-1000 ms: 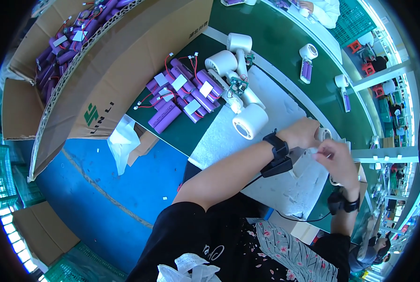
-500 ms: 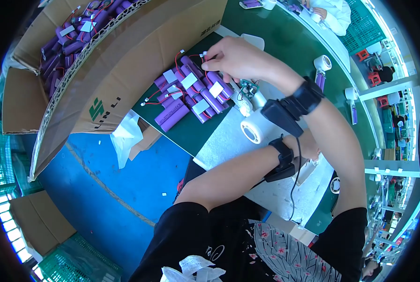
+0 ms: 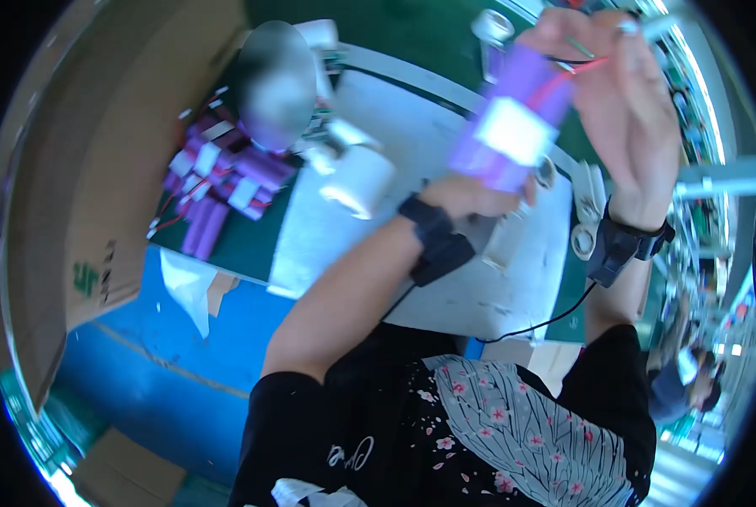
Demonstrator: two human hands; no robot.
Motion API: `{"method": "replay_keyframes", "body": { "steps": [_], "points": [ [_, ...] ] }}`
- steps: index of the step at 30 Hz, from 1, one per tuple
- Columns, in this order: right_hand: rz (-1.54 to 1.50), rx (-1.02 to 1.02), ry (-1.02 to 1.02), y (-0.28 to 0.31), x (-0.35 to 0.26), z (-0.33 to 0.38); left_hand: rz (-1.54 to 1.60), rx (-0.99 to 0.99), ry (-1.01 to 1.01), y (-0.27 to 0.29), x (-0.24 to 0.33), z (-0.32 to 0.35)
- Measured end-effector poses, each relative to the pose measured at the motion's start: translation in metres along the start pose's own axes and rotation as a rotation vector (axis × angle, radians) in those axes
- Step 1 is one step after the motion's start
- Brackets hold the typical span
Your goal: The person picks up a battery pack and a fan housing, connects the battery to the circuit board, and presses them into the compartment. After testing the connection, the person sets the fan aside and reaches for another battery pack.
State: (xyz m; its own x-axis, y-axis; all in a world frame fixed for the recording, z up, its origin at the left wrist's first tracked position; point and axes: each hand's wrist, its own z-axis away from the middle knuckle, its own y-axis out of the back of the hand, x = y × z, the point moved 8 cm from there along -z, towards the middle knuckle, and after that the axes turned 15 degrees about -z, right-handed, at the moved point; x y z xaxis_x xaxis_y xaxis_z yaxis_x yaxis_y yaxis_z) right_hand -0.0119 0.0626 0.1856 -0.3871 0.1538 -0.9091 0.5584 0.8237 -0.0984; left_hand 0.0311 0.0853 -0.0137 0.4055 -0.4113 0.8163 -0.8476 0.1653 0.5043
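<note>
One purple battery pack (image 3: 509, 89), blurred, hangs tilted between the person's hands, above a pale board (image 3: 513, 306). Its lower end overlaps the left hand (image 3: 471, 199) in this view; whether those fingers pinch the pack or merely sit behind it cannot be told. Its upper end lies just left of the right hand (image 3: 621, 106), which is raised with the palm partly showing. Red and black wires (image 3: 592, 66) run from the pack across to that hand, but blur hides whether its fingers close on them. A white label (image 3: 517, 131) covers the pack's middle. More purple packs (image 3: 204, 226) lie heaped well to the left, near a cardboard box (image 3: 124, 177), with a white housing (image 3: 359, 180) just right of them.
</note>
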Motion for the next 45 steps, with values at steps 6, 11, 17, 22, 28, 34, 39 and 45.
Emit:
{"method": "replay_keyframes", "body": {
  "steps": [6,11,17,22,28,34,39,45],
  "points": [
    [0.147,0.391,-0.335,0.122,0.018,0.114,0.013,0.003,0.111,0.008,0.015,0.006],
    [0.452,0.396,-0.315,0.153,0.073,0.184,0.034,-0.052,0.162,0.001,0.010,0.006],
    [0.584,0.376,-0.295,0.140,0.080,0.190,0.220,-0.163,0.214,-0.002,0.001,0.005],
    [0.608,0.363,-0.278,0.139,0.083,0.188,0.217,-0.130,0.292,0.000,-0.001,0.007],
    [0.573,0.440,-0.232,0.151,0.081,0.198,0.027,0.000,0.111,0.009,0.015,0.004],
    [0.493,0.431,-0.233,0.153,0.095,0.203,0.241,0.229,0.215,0.082,0.070,0.037],
    [0.482,0.418,-0.218,0.157,0.096,0.201,-0.263,0.722,0.350,0.218,0.198,0.157],
    [0.557,0.365,-0.177,0.153,0.091,0.195,-0.590,1.067,0.551,0.378,0.289,0.286]
  ]
}}
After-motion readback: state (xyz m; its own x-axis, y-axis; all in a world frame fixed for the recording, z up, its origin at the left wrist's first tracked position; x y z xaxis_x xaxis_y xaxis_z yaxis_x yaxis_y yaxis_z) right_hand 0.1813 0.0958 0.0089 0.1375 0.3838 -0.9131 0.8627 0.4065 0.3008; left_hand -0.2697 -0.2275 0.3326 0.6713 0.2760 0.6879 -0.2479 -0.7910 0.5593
